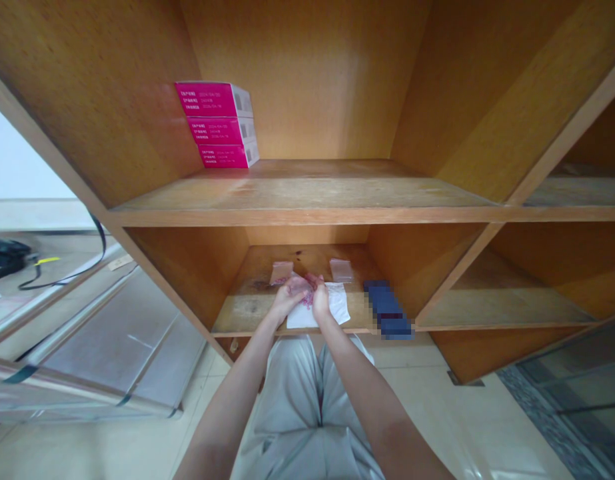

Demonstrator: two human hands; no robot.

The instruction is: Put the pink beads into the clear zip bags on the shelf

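Note:
My left hand (290, 298) and my right hand (320, 300) meet low on the wooden shelf (292, 263), pinching a small pink-speckled packet (308, 291) between them. Its exact form is partly hidden by my fingers. Under my hands lies a white sheet or bag (334, 305). Two small translucent pinkish pouches (282, 272) (341, 270) lie farther back, on either side of my hands. To the right, a blurred dark blue box (388, 310) sits at the shelf's front edge. Several magenta-and-white boxes (216, 123) are stacked on the shelf above.
A wooden shelf board (307, 216) runs above my hands, with vertical dividers (452, 267) on either side. Light grey trousers (307, 407) show below. Wrapped glass or plastic panels (112, 340) lean at the left, and a black cable (72, 273) lies beyond them.

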